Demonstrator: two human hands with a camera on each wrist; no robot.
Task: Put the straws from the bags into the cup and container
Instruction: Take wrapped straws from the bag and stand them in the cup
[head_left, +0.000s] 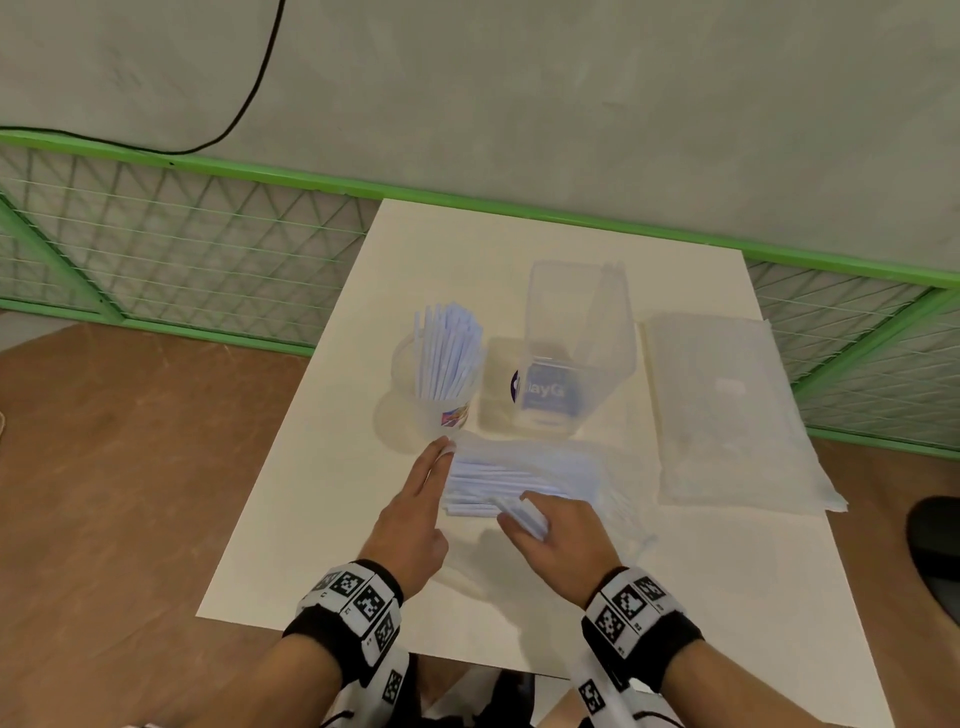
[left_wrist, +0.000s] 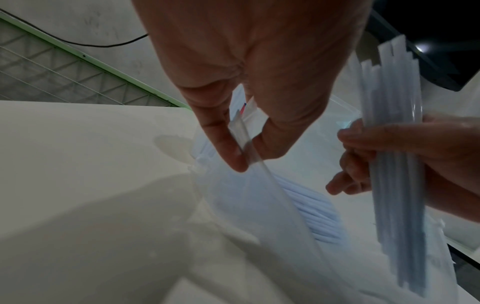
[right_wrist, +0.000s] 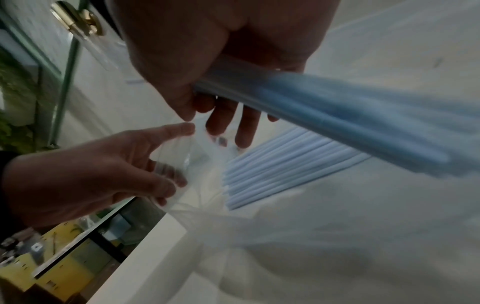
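Note:
A clear bag (head_left: 540, 470) of white straws (head_left: 498, 486) lies on the white board in front of me. My left hand (head_left: 415, 499) pinches the bag's open rim (left_wrist: 242, 142) between thumb and fingers. My right hand (head_left: 558, 530) grips a bundle of straws (left_wrist: 397, 164), blurred by motion in the right wrist view (right_wrist: 337, 111), partly out of the bag. A clear cup (head_left: 441, 384) behind the bag holds several upright straws. To its right stands a clear container (head_left: 571, 343) with a blue label; no straws show in it.
A second flat clear bag (head_left: 727, 410) lies at the right of the white board (head_left: 322, 493). Brown table (head_left: 130, 493) surrounds the board. A green mesh fence (head_left: 182, 244) runs along the back. A dark object (head_left: 935, 535) sits at the right edge.

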